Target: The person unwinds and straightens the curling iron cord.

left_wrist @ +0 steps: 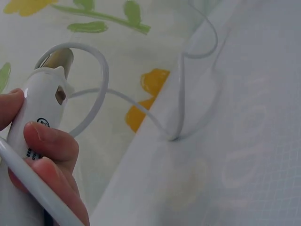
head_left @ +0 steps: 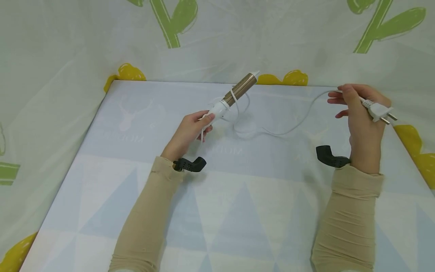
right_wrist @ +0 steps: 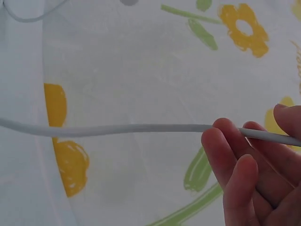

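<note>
Two hands are working over one table [head_left: 285, 158], each wrist wearing one black band [head_left: 190, 164]. At the left, the table is showing a faint deer head [head_left: 127, 120] and lettering [head_left: 134, 139] too pale to read surely. The left hand [head_left: 188, 130] is grasping one white-and-gold curling iron [head_left: 228, 100] by its handle, its barrel slanting up rightward; one round mark [left_wrist: 43, 122] and small print [left_wrist: 33, 154] are showing, too blurred to read. One white cord [head_left: 278, 135] is looping round the iron and running to the right hand [head_left: 365, 117], which is holding it near one two-pronged plug [head_left: 380, 111].
</note>
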`<state>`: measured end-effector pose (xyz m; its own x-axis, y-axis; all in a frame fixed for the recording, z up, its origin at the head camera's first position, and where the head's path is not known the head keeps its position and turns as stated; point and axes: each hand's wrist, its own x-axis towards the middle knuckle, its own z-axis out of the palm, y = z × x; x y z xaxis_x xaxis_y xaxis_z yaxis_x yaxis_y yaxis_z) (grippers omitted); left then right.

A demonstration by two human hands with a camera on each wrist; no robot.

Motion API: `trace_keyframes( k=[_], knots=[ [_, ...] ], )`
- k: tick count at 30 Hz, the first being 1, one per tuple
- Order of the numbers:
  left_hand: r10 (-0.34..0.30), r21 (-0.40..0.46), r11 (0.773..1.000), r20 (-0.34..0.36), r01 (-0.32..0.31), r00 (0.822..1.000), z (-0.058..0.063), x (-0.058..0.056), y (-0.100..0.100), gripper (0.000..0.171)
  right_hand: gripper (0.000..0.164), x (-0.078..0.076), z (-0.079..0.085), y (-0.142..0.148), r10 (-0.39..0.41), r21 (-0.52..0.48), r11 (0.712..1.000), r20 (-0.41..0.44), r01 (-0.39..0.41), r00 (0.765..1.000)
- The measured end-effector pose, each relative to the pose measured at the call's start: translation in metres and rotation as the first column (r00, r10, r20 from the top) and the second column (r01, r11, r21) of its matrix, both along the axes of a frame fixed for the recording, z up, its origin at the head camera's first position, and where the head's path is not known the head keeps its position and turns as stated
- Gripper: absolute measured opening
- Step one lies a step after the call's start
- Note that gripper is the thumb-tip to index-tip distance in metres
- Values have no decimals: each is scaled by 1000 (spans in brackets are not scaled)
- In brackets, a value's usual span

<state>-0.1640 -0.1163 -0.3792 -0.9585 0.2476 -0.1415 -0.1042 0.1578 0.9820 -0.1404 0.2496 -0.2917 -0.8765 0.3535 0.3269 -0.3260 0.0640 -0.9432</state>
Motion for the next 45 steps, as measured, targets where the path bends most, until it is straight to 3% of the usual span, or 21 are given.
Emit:
trace_keyframes(
  k=[3,9,13,17,20,25,28,34,38,41,45],
  knots=[
    [-50,-19,999,-2,50,999,2,2,4,52,34,-3,-4,-3,14,37,999,17,-15,1000],
    [-141,-52,989,-5,141,990,2,3,11,56,34,-10,-8,-13,55,17,998,-13,-55,998],
    [-229,-72,971,-31,226,973,1,6,17,54,30,-13,-11,-20,94,21,995,-16,-93,995],
    [-325,-75,944,-50,321,944,-1,8,24,47,27,-12,-12,-28,164,54,985,0,-164,986],
    [-377,-96,924,-52,371,925,-3,10,28,44,27,-7,-8,-37,241,138,960,35,-244,970],
    [-424,-193,891,-34,410,905,-3,10,31,42,28,3,2,-51,342,288,889,102,-356,934],
    [-439,-240,875,-25,421,898,-4,10,32,45,29,5,3,-57,402,307,857,103,-413,910],
    [-461,-290,850,-6,440,887,-10,12,34,55,32,8,2,-74,479,417,767,134,-488,868],
    [-498,-341,815,2,469,867,-13,13,37,52,33,12,3,-83,502,491,710,149,-505,852],
    [-518,-379,791,3,480,855,-13,13,39,51,34,15,6,-85,523,499,701,127,-510,843],
    [-526,-407,776,1,481,850,-13,13,41,49,33,21,11,-85,548,477,720,55,-504,834]
  ],
)
